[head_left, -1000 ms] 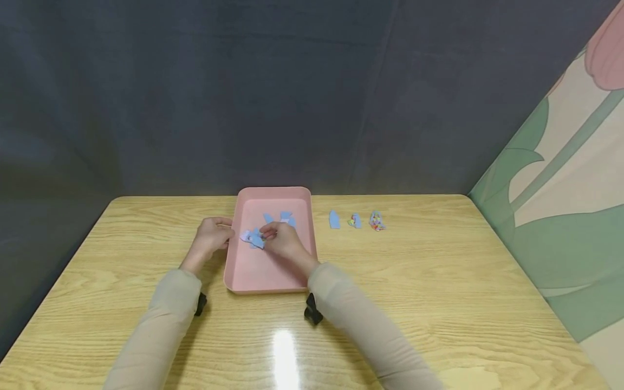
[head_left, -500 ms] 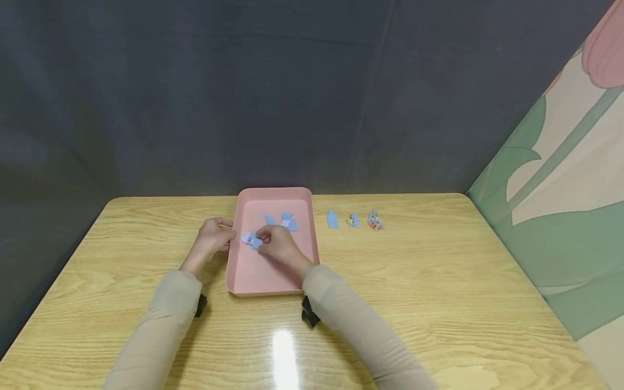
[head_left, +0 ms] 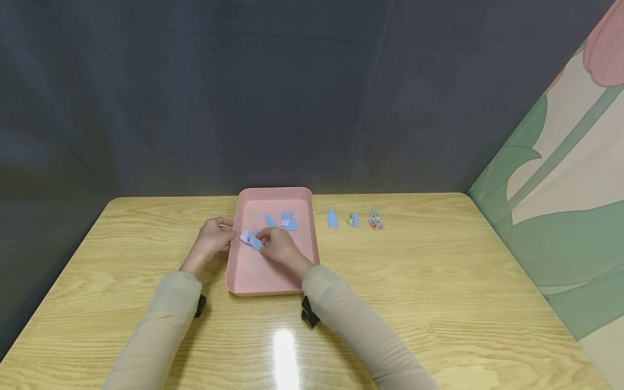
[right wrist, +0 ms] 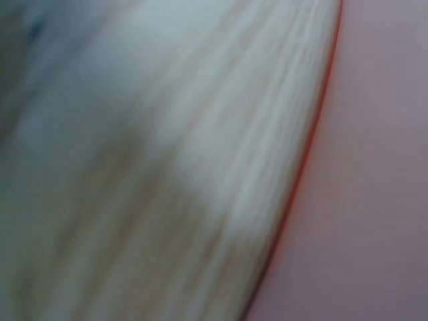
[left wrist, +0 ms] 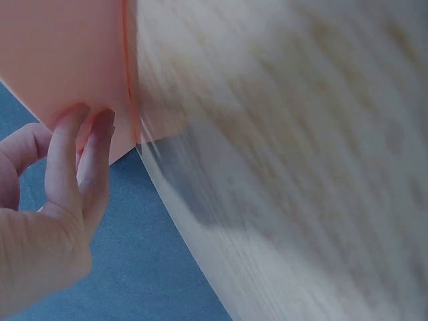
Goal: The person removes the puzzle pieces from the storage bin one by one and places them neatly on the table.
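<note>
A pink tray [head_left: 265, 279] stands on the wooden table. My left hand [head_left: 212, 236] grips its left wall; in the left wrist view the fingers [left wrist: 63, 157] lie against the outer side and the thumb reaches to the rim. Inside the tray, my right hand [head_left: 281, 249] pinches the right end of a flat light-blue piece [head_left: 253, 242] with a lilac patch at its left end. Its fingertips partly cover that end. Farther back in the tray lie a narrow blue piece [head_left: 270, 220] and a blue piece with a lilac square [head_left: 290, 222]. The right wrist view misses the hand.
Right of the tray, a plain blue piece [head_left: 333, 219], a blue piece with coloured spots [head_left: 353, 219] and a multicoloured piece [head_left: 376, 220] lie in a row on the table. A dark curtain [head_left: 292, 97] hangs behind the table, a flowered cloth [head_left: 575, 216] at the right.
The right hand has shifted slightly within the tray, and the blue piece at its fingertips has turned a little. The left hand has stayed at the tray's left wall.
</note>
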{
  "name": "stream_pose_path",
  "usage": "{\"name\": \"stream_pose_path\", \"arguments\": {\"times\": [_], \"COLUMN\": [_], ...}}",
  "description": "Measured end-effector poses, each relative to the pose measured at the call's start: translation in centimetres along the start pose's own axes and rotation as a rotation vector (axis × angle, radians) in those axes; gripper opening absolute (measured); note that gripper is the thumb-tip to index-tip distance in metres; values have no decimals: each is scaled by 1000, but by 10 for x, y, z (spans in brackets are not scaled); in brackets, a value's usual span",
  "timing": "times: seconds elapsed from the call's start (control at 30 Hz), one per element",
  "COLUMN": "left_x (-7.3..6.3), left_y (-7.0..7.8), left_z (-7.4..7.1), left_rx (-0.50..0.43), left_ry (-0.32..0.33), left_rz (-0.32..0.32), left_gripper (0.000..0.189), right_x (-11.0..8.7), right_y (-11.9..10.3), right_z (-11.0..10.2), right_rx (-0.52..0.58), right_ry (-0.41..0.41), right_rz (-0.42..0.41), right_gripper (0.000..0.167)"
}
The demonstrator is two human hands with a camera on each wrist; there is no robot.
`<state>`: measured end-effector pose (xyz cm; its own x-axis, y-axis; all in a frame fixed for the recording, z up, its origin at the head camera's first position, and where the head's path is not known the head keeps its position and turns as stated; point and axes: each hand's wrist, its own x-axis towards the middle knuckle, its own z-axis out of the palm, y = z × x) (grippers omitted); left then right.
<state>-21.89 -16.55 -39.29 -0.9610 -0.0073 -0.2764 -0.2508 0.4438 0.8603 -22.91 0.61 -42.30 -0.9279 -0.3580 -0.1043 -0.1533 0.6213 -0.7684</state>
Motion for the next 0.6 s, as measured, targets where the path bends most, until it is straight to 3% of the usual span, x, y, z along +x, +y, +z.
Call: {"name": "stream_pose_path", "arguments": {"times": [0.23, 0.43, 0.6], "left_x": [-1, -2, -3], "left_y": [2, 1, 0], "left_z": [-1, 0, 0], "left_rx": [12, 0, -18], "left_ry": [-13, -13, -17], "left_rz": [-7, -17, -2], "left_gripper": [46, 46, 45], "right_x": [-2, -8, -10], "right_y": [0, 3, 5], "right_z": [-4, -13, -25], "right_rx": [146, 341, 369], "right_ry": [25, -26, -46], "right_rz": [54, 102, 97], "right_gripper": [28, 24, 25]}}
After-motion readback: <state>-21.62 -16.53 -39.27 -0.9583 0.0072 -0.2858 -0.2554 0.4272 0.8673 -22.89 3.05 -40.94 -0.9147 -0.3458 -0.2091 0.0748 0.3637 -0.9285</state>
